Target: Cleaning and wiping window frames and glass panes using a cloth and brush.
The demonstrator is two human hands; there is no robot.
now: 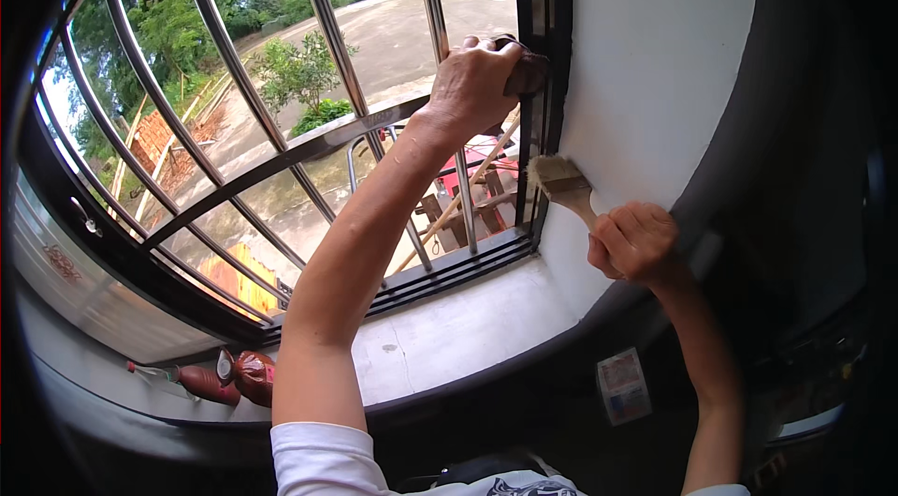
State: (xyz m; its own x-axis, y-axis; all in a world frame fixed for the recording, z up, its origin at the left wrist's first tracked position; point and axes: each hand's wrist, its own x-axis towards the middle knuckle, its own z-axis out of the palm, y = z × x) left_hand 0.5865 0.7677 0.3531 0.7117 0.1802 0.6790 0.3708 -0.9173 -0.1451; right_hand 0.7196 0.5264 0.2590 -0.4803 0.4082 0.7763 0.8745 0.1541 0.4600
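My left hand reaches up to the right side of the black window frame. It grips a dark cloth that is pressed against the frame. Lower down on the right, my right hand holds a flat paintbrush by its handle. The pale bristles point left and lie at the edge between the frame and the white side wall of the recess; whether they touch the frame I cannot tell. Behind my left forearm, shiny metal window bars cross the opening.
The white windowsill runs below the frame's tracks. Bottles and a reddish-brown jar stand on its left part, partly behind my left arm. A sliding pane with a latch is at left. A printed sheet hangs below the sill.
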